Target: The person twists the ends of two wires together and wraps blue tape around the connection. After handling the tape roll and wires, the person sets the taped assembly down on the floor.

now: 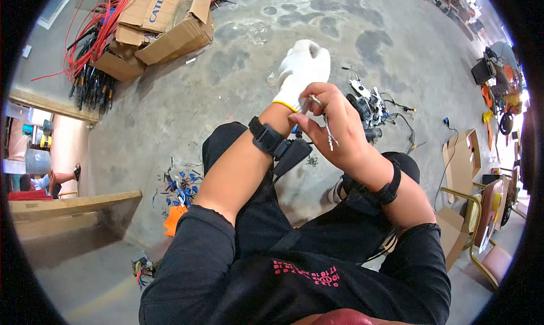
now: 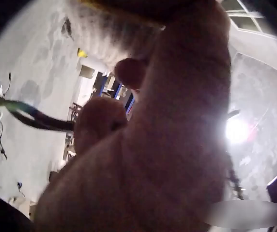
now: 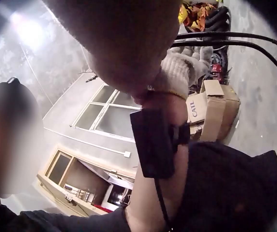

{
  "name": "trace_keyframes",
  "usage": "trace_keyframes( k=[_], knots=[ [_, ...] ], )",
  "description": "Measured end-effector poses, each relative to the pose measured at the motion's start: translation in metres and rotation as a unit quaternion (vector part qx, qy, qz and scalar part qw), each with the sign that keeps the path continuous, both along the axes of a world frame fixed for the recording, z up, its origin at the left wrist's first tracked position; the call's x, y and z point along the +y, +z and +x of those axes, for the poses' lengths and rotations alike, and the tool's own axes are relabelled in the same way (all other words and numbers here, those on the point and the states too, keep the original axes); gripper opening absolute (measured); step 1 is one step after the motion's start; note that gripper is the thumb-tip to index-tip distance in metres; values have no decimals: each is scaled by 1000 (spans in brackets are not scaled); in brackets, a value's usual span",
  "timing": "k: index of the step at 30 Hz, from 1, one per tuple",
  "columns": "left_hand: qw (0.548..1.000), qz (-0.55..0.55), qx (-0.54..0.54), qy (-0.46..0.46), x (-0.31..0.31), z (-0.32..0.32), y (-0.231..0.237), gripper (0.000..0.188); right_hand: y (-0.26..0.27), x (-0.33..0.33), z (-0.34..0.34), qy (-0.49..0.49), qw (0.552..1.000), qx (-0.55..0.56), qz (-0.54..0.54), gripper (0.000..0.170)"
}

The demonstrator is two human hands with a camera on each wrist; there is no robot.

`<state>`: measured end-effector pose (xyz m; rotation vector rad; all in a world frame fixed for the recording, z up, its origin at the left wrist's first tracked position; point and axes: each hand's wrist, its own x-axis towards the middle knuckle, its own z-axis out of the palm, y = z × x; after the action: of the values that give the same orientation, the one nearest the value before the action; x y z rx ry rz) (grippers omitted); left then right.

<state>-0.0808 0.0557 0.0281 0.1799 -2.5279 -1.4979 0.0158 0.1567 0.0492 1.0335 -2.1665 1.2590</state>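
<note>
White glove (image 1: 300, 76): worn on the left hand (image 1: 306, 63), above the floor (image 1: 243, 93). Long axis: cuff to finger end, directed away from the torso, slightly right. Right hand (image 1: 338, 124): fingers pinch the cuff. Left finger spread: cannot be determined. The right wrist view shows a paned window (image 3: 107, 110); the head view does not.

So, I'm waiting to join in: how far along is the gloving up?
Done, it seems: the white glove covers the left hand, its cuff at the wrist. In hand: the right hand pinches that cuff, a twisted cord hanging by its fingers. Probably left, if both get gloves: the right hand is bare, and I see no second glove.
</note>
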Motion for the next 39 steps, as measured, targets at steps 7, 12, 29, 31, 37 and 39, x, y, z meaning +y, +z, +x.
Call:
trace_keyframes(
  k=[7,12,29,31,37,39],
  knots=[
    [976,-206,-29,-65,6,-5,-8,34,7,9,-7,-7,994,47,99,18],
    [957,-273,1,-98,9,2,-5,37,13,6,-5,-20,995,-74,70,17],
    [750,635,-83,-163,-14,-13,10,43,9,1,-11,-45,981,-164,-95,37],
    [554,821,-57,-123,-26,-19,16,54,5,0,-14,-69,974,-183,-115,38],
    [416,903,47,-94,-33,-43,24,64,-17,-13,-20,-58,973,-207,-86,44],
    [372,928,6,0,-30,-42,26,61,-12,-15,-21,-68,978,-187,-57,44]
  ],
)
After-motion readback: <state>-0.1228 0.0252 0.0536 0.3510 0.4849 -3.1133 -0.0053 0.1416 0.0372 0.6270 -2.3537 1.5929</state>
